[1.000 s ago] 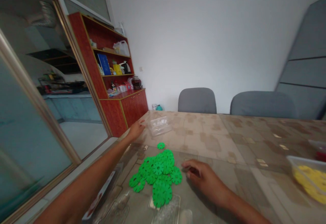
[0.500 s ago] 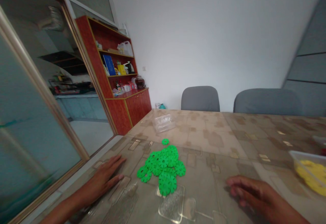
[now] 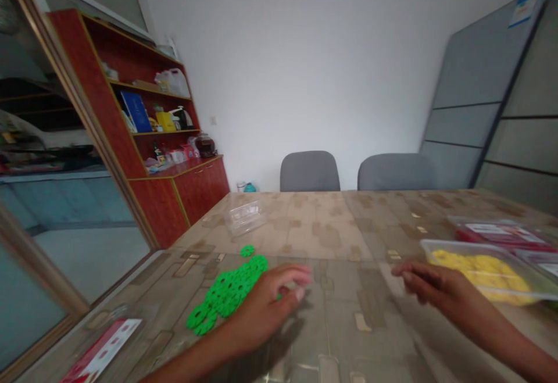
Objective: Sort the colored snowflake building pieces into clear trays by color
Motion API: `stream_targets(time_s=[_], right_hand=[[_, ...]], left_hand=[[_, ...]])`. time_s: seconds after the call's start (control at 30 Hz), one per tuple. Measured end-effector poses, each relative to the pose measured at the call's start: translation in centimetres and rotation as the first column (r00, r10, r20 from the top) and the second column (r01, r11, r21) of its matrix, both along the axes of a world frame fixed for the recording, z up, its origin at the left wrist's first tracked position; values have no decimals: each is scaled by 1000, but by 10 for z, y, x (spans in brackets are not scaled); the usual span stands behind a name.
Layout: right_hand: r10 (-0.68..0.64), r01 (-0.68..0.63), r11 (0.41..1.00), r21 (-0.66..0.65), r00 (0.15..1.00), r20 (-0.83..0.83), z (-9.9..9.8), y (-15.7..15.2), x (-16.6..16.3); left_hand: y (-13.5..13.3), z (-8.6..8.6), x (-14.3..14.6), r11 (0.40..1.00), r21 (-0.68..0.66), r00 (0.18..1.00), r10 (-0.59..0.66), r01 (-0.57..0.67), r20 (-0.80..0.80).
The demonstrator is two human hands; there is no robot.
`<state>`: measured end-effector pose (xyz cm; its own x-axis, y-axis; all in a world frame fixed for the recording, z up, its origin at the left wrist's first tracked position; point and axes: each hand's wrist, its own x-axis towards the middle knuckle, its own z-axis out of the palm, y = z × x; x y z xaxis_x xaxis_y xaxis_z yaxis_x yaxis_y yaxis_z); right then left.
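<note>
My left hand (image 3: 279,296) hovers in front of the heap of green snowflake-shaped plastic discs (image 3: 231,287), covering its right part. Its fingers bend loosely, with a gap to the thumb, and I see nothing in them. One loose green disc (image 3: 247,250) lies just behind the heap. My right hand (image 3: 429,281) is held above the table at the front left of a clear tub (image 3: 429,246) of yellow pieces (image 3: 483,269). The fingers of that hand point left, loosely stretched, and nothing shows in them. The hand overlaps the tub's near left side.
A clear plastic box (image 3: 245,218) lies on the patterned tablecloth (image 3: 331,232) behind the green discs. Red-labelled packs sit at the right edge (image 3: 501,233) and front left (image 3: 107,351). Two grey chairs (image 3: 309,172) stand at the far side.
The view has turned right, bringing the tub fully in. My left hand has come off the table from left of the green heap to its front right. My right hand has moved nearer the tub.
</note>
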<state>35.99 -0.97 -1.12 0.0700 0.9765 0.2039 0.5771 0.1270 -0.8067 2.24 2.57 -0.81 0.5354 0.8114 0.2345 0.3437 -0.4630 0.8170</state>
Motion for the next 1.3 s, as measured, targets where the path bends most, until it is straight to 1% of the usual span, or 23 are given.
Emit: stream_targets(time_s=[0.03, 0.1, 0.17, 0.2, 0.23, 0.27, 0.3, 0.33, 0.43, 0.6, 0.67, 0.73, 0.83, 0.9, 0.93, 0.97, 1.03, 1.1, 1.17, 1.2, 1.23, 1.27, 1.3], right_hand=[[-90, 86, 994, 62, 994, 63, 6, 2, 17], [-266, 235, 959, 159, 940, 213, 15, 4, 58], [-406, 348, 913, 214, 834, 375, 19, 2, 103], [-487, 431, 873, 228, 749, 450, 20, -1, 124], [-528, 499, 840, 212, 666, 526, 20, -4, 142], [-530, 538, 822, 184, 606, 594, 19, -7, 157], [-521, 572, 805, 156, 557, 647, 17, -10, 168], [-499, 588, 798, 128, 528, 687, 15, -13, 175], [-464, 589, 801, 108, 496, 734, 10, -17, 181], [-472, 552, 814, 179, 449, 759, 2, -13, 172], [-462, 510, 837, 200, 461, 758, -2, -9, 168], [-439, 451, 867, 210, 495, 750, -5, -6, 164], [-426, 395, 889, 229, 536, 729, -9, -2, 156], [-431, 378, 893, 245, 556, 711, -9, 0, 153], [-431, 369, 895, 251, 569, 700, -9, 1, 152], [-428, 357, 899, 255, 585, 689, -10, 2, 151], [-404, 318, 913, 254, 623, 670, -10, 6, 145], [-344, 264, 939, 222, 701, 625, -10, 9, 129], [-219, 170, 975, 139, 818, 532, -8, 9, 99], [-135, 109, 991, 81, 873, 468, -7, 7, 80], [-12, -3, 999, 37, 913, 408, -5, 5, 58], [119, -125, 992, -6, 928, 352, -4, 2, 35], [193, -195, 980, -24, 929, 315, -3, -1, 13]], left_hand=[[0, 0, 24, 997, -59, 996, -47, 51, 70], [3, -5, 70, 973, -168, 977, -132, 160, 168], [7, -15, 111, 921, -302, 960, -188, 247, 209], [9, -21, 129, 885, -370, 951, -206, 281, 230], [11, -27, 147, 862, -414, 948, -204, 292, 245], [13, -32, 163, 845, -443, 947, -203, 298, 249], [15, -36, 178, 840, -457, 948, -192, 293, 255], [17, -39, 191, 839, -466, 950, -176, 282, 258], [23, -43, 228, 837, -494, 955, -104, 235, 278], [37, -42, 273, 815, -557, 954, 16, 160, 298], [41, -41, 288, 801, -587, 957, 63, 121, 283], [42, -38, 299, 778, -622, 959, 98, 94, 267], [40, -30, 310, 738, -670, 956, 126, 87, 264], [37, -22, 307, 721, -686, 953, 137, 92, 272], [36, -17, 301, 716, -691, 951, 137, 99, 278], [34, -13, 291, 712, -693, 949, 132, 111, 288], [31, -6, 261, 706, -693, 943, 111, 147, 313], [24, -1, 217, 702, -688, 935, 90, 184, 342], [15, 2, 164, 696, -688, 929, 82, 205, 361], [8, 1, 135, 698, -685, 924, 90, 208, 373], [1, -1, 107, 697, -681, 906, 107, 224, 409], [-7, -5, 80, 689, -690, 897, 131, 223, 421], [-15, -11, 54, 678, -707, 896, 165, 200, 412]])
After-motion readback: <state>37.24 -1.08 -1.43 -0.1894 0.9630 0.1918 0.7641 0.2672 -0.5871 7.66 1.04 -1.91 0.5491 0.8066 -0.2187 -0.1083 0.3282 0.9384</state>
